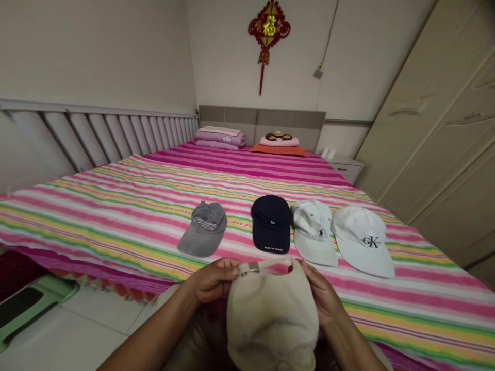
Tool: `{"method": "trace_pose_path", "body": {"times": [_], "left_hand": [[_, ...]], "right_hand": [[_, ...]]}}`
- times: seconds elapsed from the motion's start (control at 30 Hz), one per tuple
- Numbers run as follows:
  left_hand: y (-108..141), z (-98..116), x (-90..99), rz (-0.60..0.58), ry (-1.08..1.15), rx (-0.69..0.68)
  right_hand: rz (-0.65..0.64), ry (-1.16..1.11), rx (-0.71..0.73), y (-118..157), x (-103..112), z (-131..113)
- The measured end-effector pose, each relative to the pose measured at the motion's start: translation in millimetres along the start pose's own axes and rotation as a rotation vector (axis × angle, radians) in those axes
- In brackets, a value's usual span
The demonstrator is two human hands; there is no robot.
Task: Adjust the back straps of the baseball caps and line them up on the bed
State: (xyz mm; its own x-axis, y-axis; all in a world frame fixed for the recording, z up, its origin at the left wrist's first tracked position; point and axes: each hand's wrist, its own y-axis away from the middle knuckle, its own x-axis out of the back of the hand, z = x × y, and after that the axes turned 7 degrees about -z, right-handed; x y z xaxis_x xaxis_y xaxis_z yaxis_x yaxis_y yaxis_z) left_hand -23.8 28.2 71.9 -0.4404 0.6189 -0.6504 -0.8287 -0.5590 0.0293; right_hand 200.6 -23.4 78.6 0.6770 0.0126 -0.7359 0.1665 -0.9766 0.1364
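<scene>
A beige baseball cap (273,314) is held up at the bed's near edge, its back strap and metal buckle at the top. My left hand (216,278) pinches the cap's rim beside the buckle. At the opposite side of the strap, my right hand (319,291) grips the rim, its fingers partly behind the fabric. Beyond the hands lie a grey cap (207,226), a navy cap (271,224), a pale cap with a small dark logo (315,229) and a white cap with dark letters (363,239). The last three sit side by side, visors toward me.
The caps rest on a striped bedspread (127,206). Folded purple bedding (220,138) and a pink-and-orange stack (279,144) lie by the headboard (235,118). A green stool (42,299) stands on the tiled floor at left; a wardrobe (433,129) rises at right.
</scene>
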Motion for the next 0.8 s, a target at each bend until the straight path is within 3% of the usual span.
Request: {"method": "trace_pose_path", "body": {"times": [0.13,0.23,0.33,0.43,0.53,0.67,0.8], "left_hand": [[-2,-3,-0.1,0.101,0.101,-0.146],[-6,1,1.3,0.242,0.224,-0.274],[-8,5,7.5,0.37,0.398,-0.255],[-11,5,15.5,0.371,0.512,-0.183],[-15,4,24.8,0.393,0.544,-0.297],[-19,5,40.1,0.435,0.58,-0.422],[-15,7,50.1,0.297,0.568,-0.563]], "right_hand": [[-0.086,0.028,-0.108,-7,1,6],[-0.207,0.077,-0.177,-7,9,19],[-0.239,0.094,-0.193,-1,25,40],[-0.208,0.037,-0.187,9,41,60],[-0.217,-0.003,-0.155,17,47,71],[-0.279,0.03,-0.166,20,37,73],[-0.162,-0.018,-0.082,18,28,68]]}}
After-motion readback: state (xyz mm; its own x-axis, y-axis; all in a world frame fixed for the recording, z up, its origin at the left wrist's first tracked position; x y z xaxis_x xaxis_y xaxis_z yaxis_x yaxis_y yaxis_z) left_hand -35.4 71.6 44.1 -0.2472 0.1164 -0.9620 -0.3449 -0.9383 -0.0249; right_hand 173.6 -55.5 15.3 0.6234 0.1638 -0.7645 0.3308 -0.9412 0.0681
